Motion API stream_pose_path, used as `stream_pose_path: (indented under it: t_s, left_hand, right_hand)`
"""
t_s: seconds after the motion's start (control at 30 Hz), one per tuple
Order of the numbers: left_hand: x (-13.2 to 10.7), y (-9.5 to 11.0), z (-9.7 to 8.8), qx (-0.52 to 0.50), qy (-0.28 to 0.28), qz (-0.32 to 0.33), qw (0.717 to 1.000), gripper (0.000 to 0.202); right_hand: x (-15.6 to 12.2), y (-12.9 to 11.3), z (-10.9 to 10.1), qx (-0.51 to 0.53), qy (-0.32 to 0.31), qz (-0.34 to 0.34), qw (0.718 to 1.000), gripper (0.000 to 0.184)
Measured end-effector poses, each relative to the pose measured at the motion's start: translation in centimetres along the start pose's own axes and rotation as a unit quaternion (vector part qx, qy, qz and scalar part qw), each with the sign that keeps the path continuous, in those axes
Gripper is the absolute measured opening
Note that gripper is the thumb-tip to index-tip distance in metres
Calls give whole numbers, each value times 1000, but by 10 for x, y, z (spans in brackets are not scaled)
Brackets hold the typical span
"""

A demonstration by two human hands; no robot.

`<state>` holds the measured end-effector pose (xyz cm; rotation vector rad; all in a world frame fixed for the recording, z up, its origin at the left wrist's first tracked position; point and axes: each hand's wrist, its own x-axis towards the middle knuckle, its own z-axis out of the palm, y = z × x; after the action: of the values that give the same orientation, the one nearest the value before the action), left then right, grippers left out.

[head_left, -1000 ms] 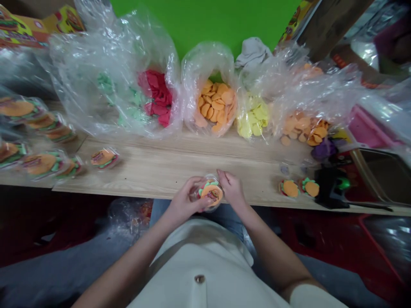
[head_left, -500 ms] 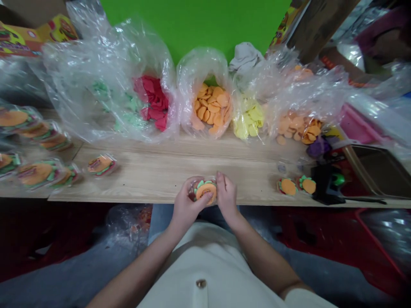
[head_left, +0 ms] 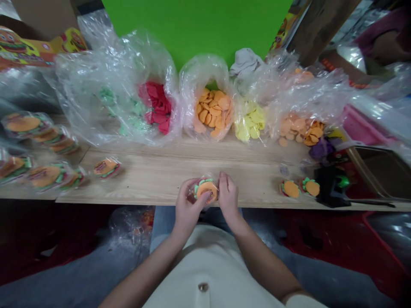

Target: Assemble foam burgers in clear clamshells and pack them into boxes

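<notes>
Both my hands hold one small foam burger [head_left: 206, 189] in a clear plastic wrapper, at the near edge of the wooden table [head_left: 160, 175]. My left hand [head_left: 188, 207] pinches its left side, thumb on the orange top. My right hand [head_left: 228, 197] grips its right side with fingers closed together. Green and red layers show under the orange top piece.
Open plastic bags along the back hold green [head_left: 128, 113], red [head_left: 157, 107], orange [head_left: 213, 111], yellow [head_left: 252, 122] and peach foam pieces [head_left: 298, 126]. Wrapped burgers [head_left: 45, 175] lie at left, one [head_left: 107, 167] alone. Two unwrapped burgers [head_left: 300, 188] and a black tool [head_left: 332, 186] sit at right.
The burger's printed face has turned away, leaving the plain orange top up. My hands drew closer together around it and stayed at the table's near edge.
</notes>
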<state>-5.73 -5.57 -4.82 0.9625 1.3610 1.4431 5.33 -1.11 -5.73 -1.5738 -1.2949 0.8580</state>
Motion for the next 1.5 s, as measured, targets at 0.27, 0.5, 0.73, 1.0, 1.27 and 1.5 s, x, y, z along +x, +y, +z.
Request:
stream_pose_path:
  t_s: [0.27,0.5,0.73,1.0,1.27,1.5]
  left_hand:
    - [-15,7,15,13,41,65,997,38]
    - [-28,6,-21,-38,-127,-95,987,32]
    - [-49,0,-64,67,-303,-202,929,20]
    - [-62,8,-76,207,-258,-103,938,19]
    - [-55,21,-75,216,-344,-40,913,20]
    - [-53,16,-56,196,-354,-13,914,19]
  right_hand:
    - [5,-3,-8,-14,1,-52,999,39]
    - [-7,7,-29,-125,-177,-168,962,40]
    - [-53,19,-31,-143,-393,-147,896,34]
    - [-79,21,-68,-94,-461,-124,874,25]
    - [-83,21,-68,-95,-476,-210,848,30]
    - [-86,20,-68,-116,-457,-239,849,32]
